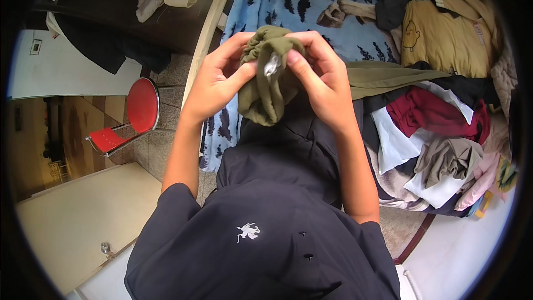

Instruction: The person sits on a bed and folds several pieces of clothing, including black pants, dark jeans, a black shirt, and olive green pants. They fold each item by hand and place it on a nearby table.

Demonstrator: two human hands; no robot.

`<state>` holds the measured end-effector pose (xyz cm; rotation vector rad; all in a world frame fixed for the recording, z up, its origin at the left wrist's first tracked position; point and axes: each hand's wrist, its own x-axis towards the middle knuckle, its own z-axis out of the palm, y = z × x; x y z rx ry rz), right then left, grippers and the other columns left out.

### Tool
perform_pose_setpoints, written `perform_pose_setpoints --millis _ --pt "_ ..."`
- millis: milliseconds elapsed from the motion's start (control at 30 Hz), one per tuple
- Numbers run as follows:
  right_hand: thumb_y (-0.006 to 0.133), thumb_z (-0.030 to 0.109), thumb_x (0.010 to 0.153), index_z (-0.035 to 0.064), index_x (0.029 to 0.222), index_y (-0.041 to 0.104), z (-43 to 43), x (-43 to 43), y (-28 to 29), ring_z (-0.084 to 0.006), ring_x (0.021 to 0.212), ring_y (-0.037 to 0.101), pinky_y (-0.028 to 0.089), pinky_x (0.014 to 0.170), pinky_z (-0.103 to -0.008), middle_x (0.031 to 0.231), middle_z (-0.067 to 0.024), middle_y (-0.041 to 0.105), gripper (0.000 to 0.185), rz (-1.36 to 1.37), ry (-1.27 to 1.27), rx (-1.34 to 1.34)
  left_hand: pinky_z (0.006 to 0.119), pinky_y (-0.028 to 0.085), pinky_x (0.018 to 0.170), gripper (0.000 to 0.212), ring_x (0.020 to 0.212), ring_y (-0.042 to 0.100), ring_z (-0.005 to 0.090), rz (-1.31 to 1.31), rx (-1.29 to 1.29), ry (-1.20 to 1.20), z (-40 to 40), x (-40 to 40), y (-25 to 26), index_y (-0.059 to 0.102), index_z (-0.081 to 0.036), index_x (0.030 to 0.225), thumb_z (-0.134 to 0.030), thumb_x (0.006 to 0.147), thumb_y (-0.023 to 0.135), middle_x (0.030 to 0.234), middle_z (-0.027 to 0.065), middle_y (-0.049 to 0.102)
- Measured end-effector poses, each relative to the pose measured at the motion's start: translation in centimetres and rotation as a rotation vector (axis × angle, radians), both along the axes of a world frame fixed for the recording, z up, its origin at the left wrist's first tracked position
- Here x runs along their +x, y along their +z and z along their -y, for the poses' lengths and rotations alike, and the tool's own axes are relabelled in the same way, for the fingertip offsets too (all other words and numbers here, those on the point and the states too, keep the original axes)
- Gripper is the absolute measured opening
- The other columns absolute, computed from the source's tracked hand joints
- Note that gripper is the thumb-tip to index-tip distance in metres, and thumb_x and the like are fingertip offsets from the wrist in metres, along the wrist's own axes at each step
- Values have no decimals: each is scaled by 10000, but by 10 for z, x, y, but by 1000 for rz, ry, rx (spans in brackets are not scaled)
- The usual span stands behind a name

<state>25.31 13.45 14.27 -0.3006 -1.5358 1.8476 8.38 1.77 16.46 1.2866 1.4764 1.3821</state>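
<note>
Both hands hold the gathered end of an olive-green garment in front of my lap. My left hand pinches its bunched, elastic-looking edge between thumb and fingers. On the other side, my right hand grips the folded fabric, thumb on top. A small shiny silvery-white thing shows inside the opening between my thumbs; I cannot tell what it is. Olive fabric also stretches to the right past my right wrist, over other clothes; whether it is the same piece is hidden.
A blue patterned blanket covers the bed, with a wooden rail along its left side. At the right lie a yellow cushion-like item, a dark red garment and a grey-brown cloth. A red chair stands at the left.
</note>
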Motion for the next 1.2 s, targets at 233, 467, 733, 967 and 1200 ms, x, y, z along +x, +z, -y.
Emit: perform_pose_setpoints --millis 233,467,733,967,1200 --pt "559 132 1038 4 1103 588 10 -2 -7 -62 996 577 465 892 -237 1067 -18 649 146 -67 -111 -248 305 451 990 469 1121 567 139 167 57 35 -11 29 0 490 -25 1366 -169 953 658 1235 52 597" --pt "658 56 874 64 1320 530 -7 12 -13 -212 1082 591 465 977 -337 1189 -120 606 464 98 -319 268 317 454 1011 566 1150 595 166 -82 12 106 -20 41 -14 450 -26 1390 -92 878 684 1221 116 638" --pt "701 22 756 46 1263 579 -49 38 14 -197 1030 653 505 928 -352 1145 -104 669 522 149 66 525 308 505 916 620 1050 640 175 46 46 -56 -18 43 1 302 -68 1285 81 801 660 1124 142 624" --pt "639 -52 783 8 1210 570 -48 60 30 -162 1098 620 478 988 -318 1144 -59 630 437 142 20 339 417 497 950 663 1139 599 336 -563 392 -72 -10 33 -21 426 -98 1228 41 687 783 1256 236 557" --pt "601 -120 768 9 1238 555 -54 73 36 -162 1148 605 472 1007 -307 1205 -74 604 490 120 27 389 395 518 949 474 1144 613 334 -598 372 -102 -10 27 -14 616 -40 1128 -102 707 823 1318 172 551"
